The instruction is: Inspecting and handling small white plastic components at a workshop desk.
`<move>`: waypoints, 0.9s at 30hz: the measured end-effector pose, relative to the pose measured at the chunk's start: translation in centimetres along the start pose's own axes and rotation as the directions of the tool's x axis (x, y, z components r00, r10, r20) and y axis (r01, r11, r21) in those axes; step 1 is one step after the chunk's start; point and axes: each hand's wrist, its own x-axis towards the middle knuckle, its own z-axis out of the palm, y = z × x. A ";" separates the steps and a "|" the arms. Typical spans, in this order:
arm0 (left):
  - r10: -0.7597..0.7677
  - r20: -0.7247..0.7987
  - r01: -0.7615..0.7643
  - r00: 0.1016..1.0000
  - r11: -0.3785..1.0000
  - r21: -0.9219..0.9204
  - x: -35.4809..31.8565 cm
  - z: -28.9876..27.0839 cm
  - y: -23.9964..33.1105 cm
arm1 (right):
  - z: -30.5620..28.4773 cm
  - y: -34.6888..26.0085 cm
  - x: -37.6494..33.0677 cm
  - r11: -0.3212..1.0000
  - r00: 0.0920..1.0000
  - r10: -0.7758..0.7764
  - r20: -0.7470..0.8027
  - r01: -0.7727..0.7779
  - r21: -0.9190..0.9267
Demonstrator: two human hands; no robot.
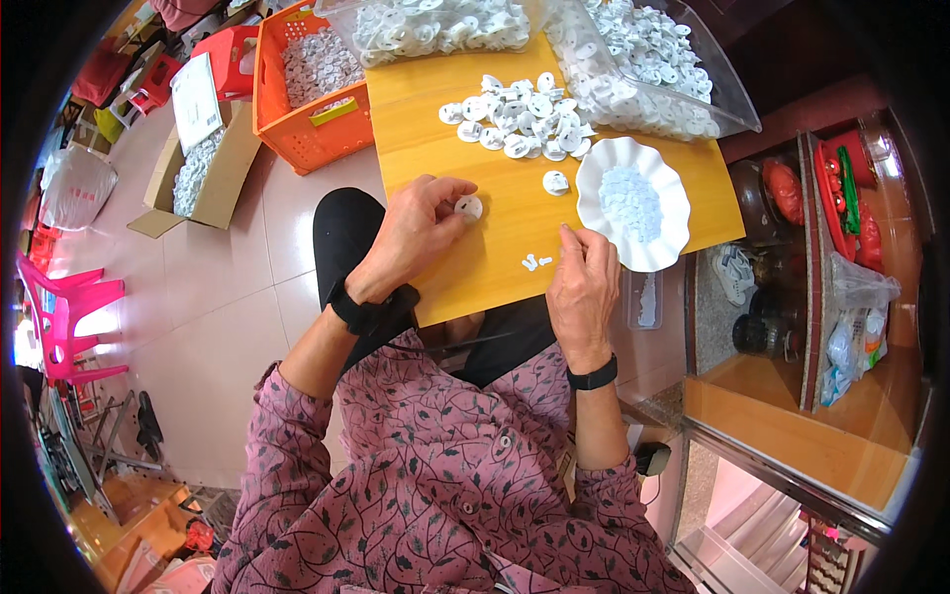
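White disc (468, 207) pinched in curled left hand (416, 233); right hand (584, 282) flat, knuckles up, holds nothing.

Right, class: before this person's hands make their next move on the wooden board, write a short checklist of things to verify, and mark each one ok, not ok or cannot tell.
1. Left hand has a white round disc at its fingertips: ok.
2. Right hand rests on the wooden board, beside the small white pieces: ok.
3. Right hand grips a small piece: cannot tell.
4. White scalloped plate holds small pieces, close to the right hand: ok.
5. Pile of white discs lies on the board ahead: ok.
6. Board sits steady on the lap: cannot tell.
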 end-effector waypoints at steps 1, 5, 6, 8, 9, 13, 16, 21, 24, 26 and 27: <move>-0.033 0.000 0.033 0.999 0.998 -0.044 -0.2 0.0 0.2 | -0.1 -0.1 0.1 1.000 1.000 -0.010 0.021 0.010 -0.024; -0.059 0.010 0.060 0.998 0.980 -0.187 -0.9 -0.1 -0.1 | -0.8 -0.2 -0.1 0.999 0.998 -0.009 0.067 0.012 -0.041; -0.062 0.006 0.062 0.998 0.981 -0.186 -1.1 -0.1 -0.1 | -1.1 -0.3 -0.3 0.999 0.998 -0.013 0.069 0.015 -0.036; -0.063 -0.009 0.060 0.998 0.983 -0.171 -1.4 -0.1 0.0 | -1.9 -0.6 -0.7 1.000 0.989 0.003 0.150 -0.004 0.003; -0.065 -0.012 0.062 0.998 0.983 -0.171 -1.4 -0.1 -0.1 | -2.3 -0.7 -0.9 1.000 0.988 0.001 0.151 -0.001 0.005; -0.033 -0.053 0.029 0.998 0.996 -0.082 -1.2 -0.1 0.5 | -3.6 -1.2 -1.6 0.999 0.970 -0.022 0.241 0.012 0.041; -0.037 -0.081 0.035 0.996 0.999 -0.029 -1.0 0.1 0.8 | -3.5 -1.1 -2.0 0.998 0.976 -0.040 0.216 0.027 0.063; 0.042 -0.092 -0.035 0.995 0.997 0.074 -0.8 0.0 0.2 | -2.2 0.2 -3.0 0.991 0.991 -0.100 0.084 0.092 0.096; -0.006 -0.110 0.012 0.994 0.999 0.048 -1.1 0.0 0.5 | -1.9 0.7 -3.4 0.978 0.988 -0.153 0.016 0.149 0.143; -0.043 -0.095 0.037 0.995 0.997 -0.071 -1.3 -0.1 1.1 | -1.9 0.9 -3.5 0.973 0.983 -0.181 -0.022 0.183 0.138; -0.043 -0.095 0.036 0.995 0.997 -0.070 -1.5 -0.1 1.1 | -2.0 0.9 -3.5 0.973 0.983 -0.181 -0.023 0.183 0.138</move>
